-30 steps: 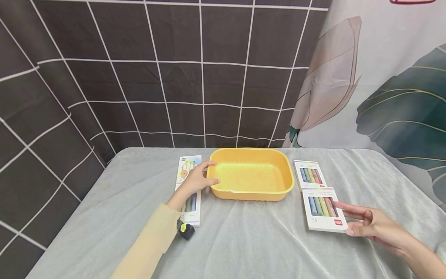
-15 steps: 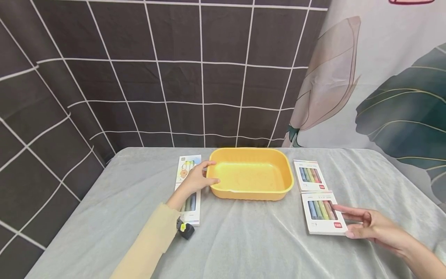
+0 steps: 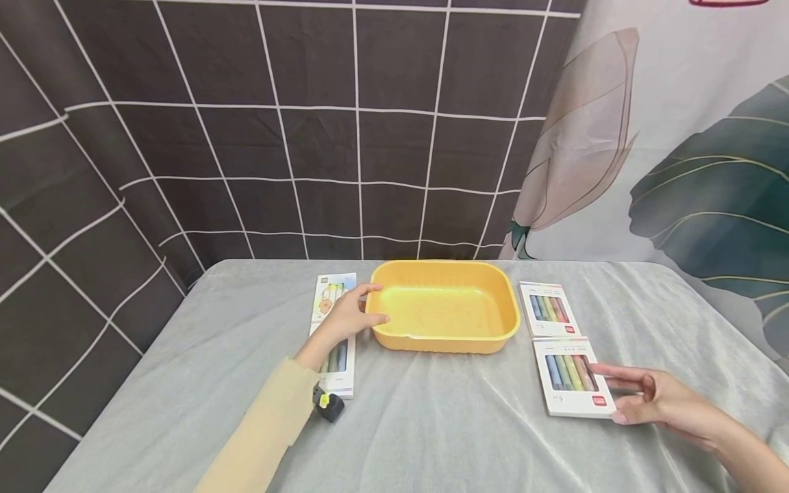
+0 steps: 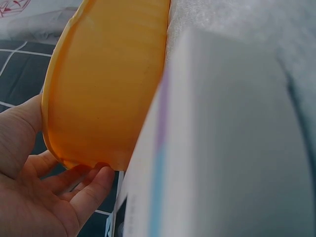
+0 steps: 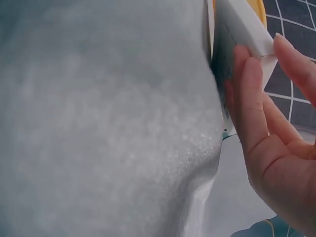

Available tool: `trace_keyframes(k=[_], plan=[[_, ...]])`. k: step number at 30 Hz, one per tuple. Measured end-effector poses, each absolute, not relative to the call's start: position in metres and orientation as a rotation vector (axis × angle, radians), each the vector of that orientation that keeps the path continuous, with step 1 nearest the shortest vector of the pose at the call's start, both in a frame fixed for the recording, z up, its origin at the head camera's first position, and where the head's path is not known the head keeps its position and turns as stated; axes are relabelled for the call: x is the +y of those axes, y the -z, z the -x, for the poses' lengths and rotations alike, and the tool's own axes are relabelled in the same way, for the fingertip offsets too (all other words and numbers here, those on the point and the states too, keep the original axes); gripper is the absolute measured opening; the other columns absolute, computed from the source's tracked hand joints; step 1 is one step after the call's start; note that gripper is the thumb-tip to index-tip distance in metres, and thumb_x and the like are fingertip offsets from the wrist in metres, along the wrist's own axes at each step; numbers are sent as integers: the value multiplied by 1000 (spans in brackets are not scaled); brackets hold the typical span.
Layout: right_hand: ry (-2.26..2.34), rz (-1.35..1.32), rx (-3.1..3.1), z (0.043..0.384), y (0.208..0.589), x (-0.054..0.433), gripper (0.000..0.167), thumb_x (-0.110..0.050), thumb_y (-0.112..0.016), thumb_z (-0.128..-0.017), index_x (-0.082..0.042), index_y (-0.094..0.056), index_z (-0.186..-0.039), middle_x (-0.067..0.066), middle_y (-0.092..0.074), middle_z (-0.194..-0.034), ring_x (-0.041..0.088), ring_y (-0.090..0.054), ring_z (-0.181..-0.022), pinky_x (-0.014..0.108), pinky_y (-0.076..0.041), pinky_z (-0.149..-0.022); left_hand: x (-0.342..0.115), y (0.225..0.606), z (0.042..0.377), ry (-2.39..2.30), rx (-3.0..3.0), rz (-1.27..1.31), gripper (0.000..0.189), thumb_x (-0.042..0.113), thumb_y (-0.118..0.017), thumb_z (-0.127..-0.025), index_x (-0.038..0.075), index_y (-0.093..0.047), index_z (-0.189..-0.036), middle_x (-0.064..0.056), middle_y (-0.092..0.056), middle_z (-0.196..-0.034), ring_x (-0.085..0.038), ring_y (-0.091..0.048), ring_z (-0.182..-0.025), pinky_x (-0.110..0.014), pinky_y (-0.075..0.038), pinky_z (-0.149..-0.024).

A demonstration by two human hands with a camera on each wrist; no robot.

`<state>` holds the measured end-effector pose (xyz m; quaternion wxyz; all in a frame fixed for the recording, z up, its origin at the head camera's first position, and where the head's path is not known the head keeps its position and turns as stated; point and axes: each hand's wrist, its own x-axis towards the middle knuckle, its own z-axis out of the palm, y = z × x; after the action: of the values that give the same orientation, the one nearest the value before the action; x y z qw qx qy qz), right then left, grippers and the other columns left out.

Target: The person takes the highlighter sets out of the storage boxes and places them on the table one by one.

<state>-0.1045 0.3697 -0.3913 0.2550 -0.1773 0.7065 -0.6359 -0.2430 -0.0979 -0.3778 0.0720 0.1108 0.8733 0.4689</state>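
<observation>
My left hand (image 3: 346,316) grips the left wall of a yellow plastic tray (image 3: 446,346), thumb over the rim and fingers outside. In the left wrist view the fingers (image 4: 94,190) lie against the tray's outer side. My right hand (image 3: 668,409) holds the right edge of a small white box (image 3: 573,400), whose window shows thick coloured sticks. The right wrist view has its fingers (image 5: 252,94) along the box's underside and the thumb at its edge. A second such box (image 3: 545,291) lies just behind, touching or nearly touching the held one.
A long white box (image 3: 339,383) with coloured sticks lies left of the tray, partly under my left forearm; its end looms blurred in the left wrist view. Grey cloth (image 3: 444,424) covers the table. A dark checked curtain (image 3: 320,150) hangs behind.
The near right-hand box has shifted slightly towards me with my right hand, so it covers less of the box behind. My left hand and the tray have stayed in place.
</observation>
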Motion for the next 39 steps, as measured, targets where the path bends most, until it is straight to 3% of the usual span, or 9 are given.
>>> trace_keyframes(k=[7, 17, 24, 32, 39], plan=[[1550, 506, 2206, 103, 391, 371, 63, 9, -59, -80, -35, -53, -125, -23, -56, -112, 1, -59, -86, 18, -48, -68, -98, 378, 243, -1397, 2633, -326, 62, 20, -74, -73, 11, -48, -129, -13, -54, -124, -29, -56, -104, -37, -48, -81], [1524, 558, 2230, 104, 392, 374, 62, 9, -60, -79, -33, -54, -124, -22, -57, -112, 8, -63, -80, 20, -48, -66, -97, 377, 242, -1389, 2640, -319, 62, 20, -74, -74, 12, -48, -129, -13, -54, -124, -28, -56, -104, -37, -48, -80], [1421, 500, 2326, 103, 389, 376, 55, 6, -59, -81, -32, -57, -122, -22, -59, -108, 5, -62, -83, 18, -45, -66, -97, 378, 243, -1405, 2627, -312, 62, 19, -74, -74, 12, -48, -129, -13, -53, -125, -29, -56, -105, -37, -48, -80], [1427, 434, 2327, 104, 387, 378, 57, 4, -58, -83, -44, -55, -114, -22, -60, -105, 4, -61, -85, 18, -47, -66, -98, 379, 244, -1405, 2637, -337, 61, 18, -74, -73, 11, -49, -129, -14, -54, -124, -29, -56, -102, -37, -48, -80], [1413, 447, 2368, 103, 387, 379, 55, 2, -60, -83, -42, -55, -115, -20, -61, -105, 7, -61, -87, 19, -49, -66, -98, 379, 244, -1420, 2625, -340, 62, 18, -74, -73, 11, -48, -129, -14, -54, -124, -28, -56, -102, -36, -48, -79]])
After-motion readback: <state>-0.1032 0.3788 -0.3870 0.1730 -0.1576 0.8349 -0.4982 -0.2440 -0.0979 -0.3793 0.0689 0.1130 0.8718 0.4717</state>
